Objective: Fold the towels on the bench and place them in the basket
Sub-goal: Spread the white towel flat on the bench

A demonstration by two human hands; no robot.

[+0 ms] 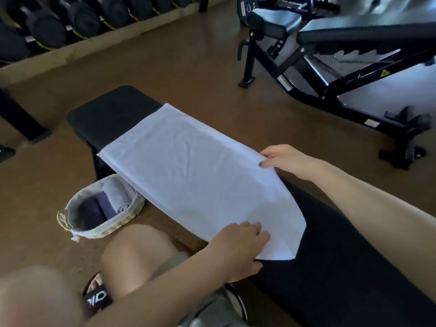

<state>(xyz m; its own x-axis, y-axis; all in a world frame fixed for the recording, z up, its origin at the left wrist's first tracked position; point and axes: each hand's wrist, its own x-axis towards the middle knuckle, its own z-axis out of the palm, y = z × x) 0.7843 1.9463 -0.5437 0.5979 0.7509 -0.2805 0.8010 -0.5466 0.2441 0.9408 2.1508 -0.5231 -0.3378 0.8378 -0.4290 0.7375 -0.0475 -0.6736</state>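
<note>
A white towel [200,175] lies spread lengthwise on the black bench [113,114], its left side hanging past the bench edge. My left hand [240,244] rests on the towel's near corner, fingers on top and the thumb tucked below the edge. My right hand [283,159] pinches the towel's right edge between thumb and fingers. A round woven basket [70,223] stands on the floor left of the bench, holding a rolled grey towel [118,194] and dark purple towels [99,208].
My bare knees [136,251] and a sandalled foot [96,296] are at the lower left beside the basket. An adjustable black bench [342,55] stands at the right rear. A dumbbell rack [70,22] lines the far wall. The floor is brown.
</note>
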